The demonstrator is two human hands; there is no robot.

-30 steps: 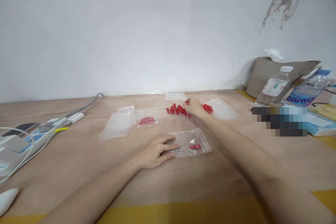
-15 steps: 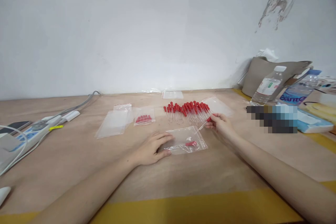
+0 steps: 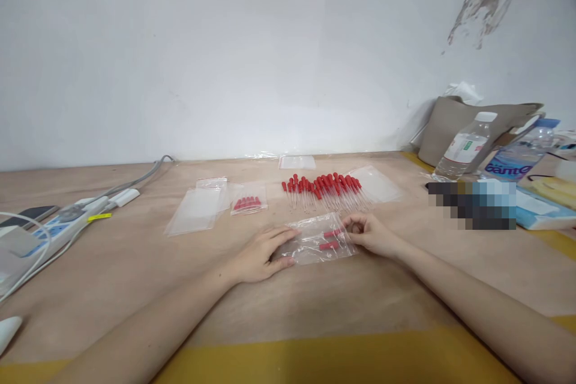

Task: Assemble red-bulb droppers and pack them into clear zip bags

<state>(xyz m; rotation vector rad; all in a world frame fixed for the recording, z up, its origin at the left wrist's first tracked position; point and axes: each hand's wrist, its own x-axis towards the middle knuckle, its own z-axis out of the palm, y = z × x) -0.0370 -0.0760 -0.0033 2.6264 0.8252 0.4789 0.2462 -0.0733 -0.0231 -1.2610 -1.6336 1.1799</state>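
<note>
A clear zip bag (image 3: 310, 258) lies flat in front of me with two droppers inside, their red rubber bulbs showing; one is the nearer dropper (image 3: 329, 245). My left hand (image 3: 265, 254) rests over the bag's left end, fingers stretched and thumb apart. At the bag's right end, my right hand (image 3: 366, 234) has its thumb and fingers closed at the bulb end of the farther dropper (image 3: 333, 233). Their exact contact is partly hidden. Just behind is a pile of droppers (image 3: 326, 185), red bulbs pointing away from me and clear stems towards me.
A filled bag of droppers (image 3: 248, 203) and flat plastic bags (image 3: 193, 210) lie left of the pile. More bags (image 3: 378, 183) lie at its right. A power strip (image 3: 58, 231) with cables is far left; water bottles (image 3: 468, 147) and a blue packet (image 3: 535, 207) stand right.
My right hand has moved down and slightly left, bringing its dropper from outside the bag into it. Two red bulbs now show inside instead of one. My left hand stays in place.
</note>
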